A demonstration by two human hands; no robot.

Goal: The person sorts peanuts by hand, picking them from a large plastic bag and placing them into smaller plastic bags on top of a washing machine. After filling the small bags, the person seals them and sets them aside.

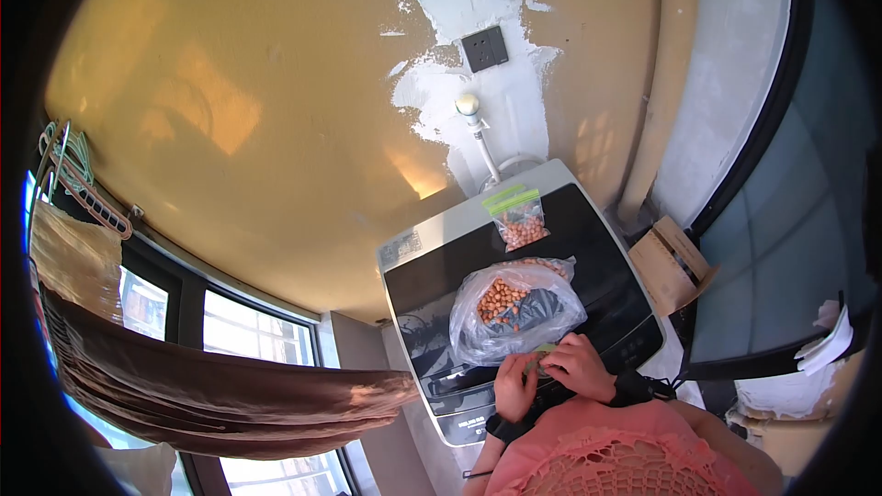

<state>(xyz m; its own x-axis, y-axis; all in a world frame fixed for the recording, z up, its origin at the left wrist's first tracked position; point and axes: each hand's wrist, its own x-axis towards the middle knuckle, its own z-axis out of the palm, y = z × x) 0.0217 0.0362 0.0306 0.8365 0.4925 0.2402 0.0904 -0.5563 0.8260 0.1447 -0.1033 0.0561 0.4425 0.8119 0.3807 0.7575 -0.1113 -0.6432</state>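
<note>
From my head view, I locate both hands at the near edge of the washing machine (413, 305). The left hand (516, 388) and the right hand (581, 368) are set close together, fingers bent, both pinching a small greenish item (544, 349); the fingers cover most of it, so I cannot confirm its full shape. This item sits between the hands, just beside the near side of a large clear plastic bag (471, 342). The large bag lies open on the black lid, with round brown nuts (503, 300) visible inside. Beyond it, toward the wall, I register a zip bag (525, 232) with a green top strip, containing similar nuts. A cardboard box (660, 266) stands beside the machine's right side.
</note>
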